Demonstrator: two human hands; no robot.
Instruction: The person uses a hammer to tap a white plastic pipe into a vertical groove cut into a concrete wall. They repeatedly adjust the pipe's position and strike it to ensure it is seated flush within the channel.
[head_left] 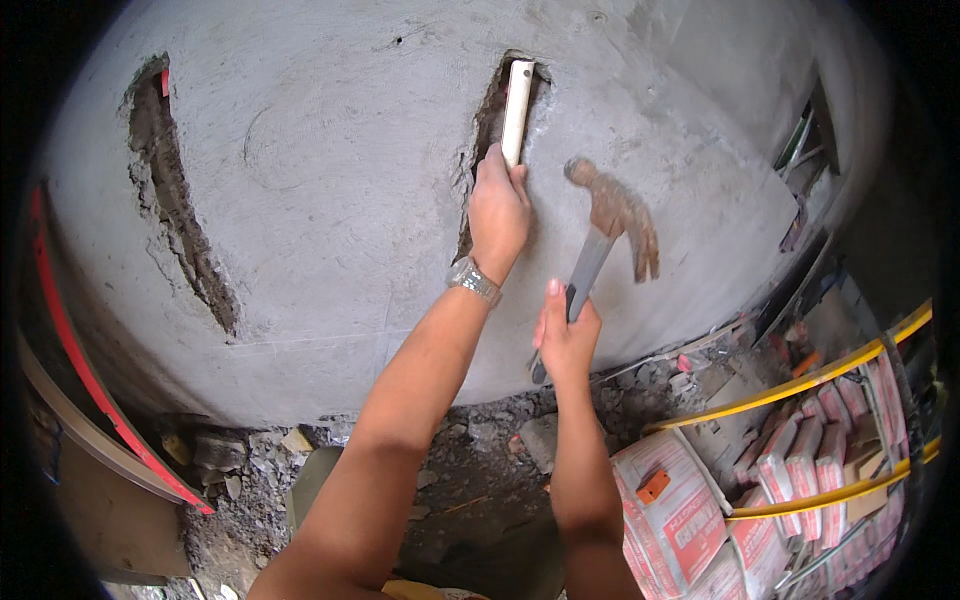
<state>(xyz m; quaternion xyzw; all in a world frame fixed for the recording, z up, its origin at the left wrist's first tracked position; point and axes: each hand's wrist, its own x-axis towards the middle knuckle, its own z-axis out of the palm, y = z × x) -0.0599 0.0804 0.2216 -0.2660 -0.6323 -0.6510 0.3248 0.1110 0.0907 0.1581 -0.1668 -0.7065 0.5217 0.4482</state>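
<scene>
My left hand (497, 215), with a metal-banded watch (473, 281) at its wrist, is closed around the lower part of a white, flat-looking strip (516, 113). A small dark spot marks the strip's upper end. The strip lies against a narrow slot (486, 122) chipped into the grey plastered wall (330, 170); its lower end is hidden by my hand. To the right, my right hand (570, 338) grips the grey and black handle of a claw hammer (610, 215). Its rusty head is raised, apart from the strip, with the claw pointing right and down.
Another rough slot (180, 210) runs down the wall at left. Rubble (480, 430) lines the wall's foot. Red-and-white sacks (680, 510) and stacked packs (800, 460) stand lower right, crossed by yellow rails (790, 387). A red bar (90, 370) curves along the left.
</scene>
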